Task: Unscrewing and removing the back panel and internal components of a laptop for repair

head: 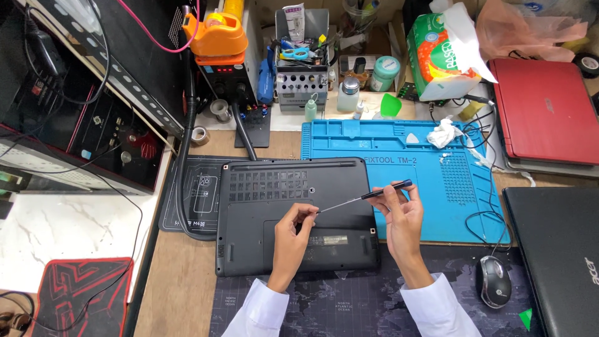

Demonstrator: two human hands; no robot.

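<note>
A: Head view: where does the screwdriver (365, 195) lie?

B: Above the upturned black laptop (293, 212), near its right edge, long axis slanting from lower left to upper right.

A: And the hands?

B: Right hand (402, 215) pinches the black handle; left hand (296, 228) pinches the shaft tip, over the laptop's middle, on the desk (181, 281).

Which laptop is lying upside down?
The black laptop under both hands, showing vents and screws. The red laptop and other black one lie lid-up.
</note>
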